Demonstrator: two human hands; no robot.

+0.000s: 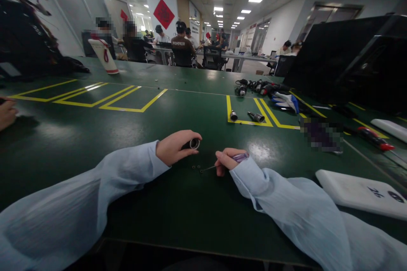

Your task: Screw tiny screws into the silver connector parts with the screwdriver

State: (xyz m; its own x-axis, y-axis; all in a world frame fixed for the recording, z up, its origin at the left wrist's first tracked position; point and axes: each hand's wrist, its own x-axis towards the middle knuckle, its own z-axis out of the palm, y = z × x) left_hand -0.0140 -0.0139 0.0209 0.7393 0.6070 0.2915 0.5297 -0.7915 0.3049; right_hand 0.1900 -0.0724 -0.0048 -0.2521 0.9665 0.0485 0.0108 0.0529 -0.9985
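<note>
Between the thumb and fingers of my left hand (176,147) is a short metal ring-shaped part (194,143), its round opening facing me. My right hand (227,161) is wrapped round a screwdriver with a clear purple handle (241,157). Its thin shaft slants down to the left, and the tip is at a tiny dark nut-like piece (201,171) on the green table (159,211). Two more such small pieces (196,167) lie just left of the tip, below my left hand. Whether the tip touches the piece is too small to tell.
Two metal socket-like parts (256,117) lie in a yellow-taped area ahead right. Behind them are dark tools (251,87) and a blue-white glove (286,101). A white case (362,192) and a red-black screwdriver (375,137) lie right. A paper cup (104,57) stands far left; another person's hand (6,113) is at the left edge.
</note>
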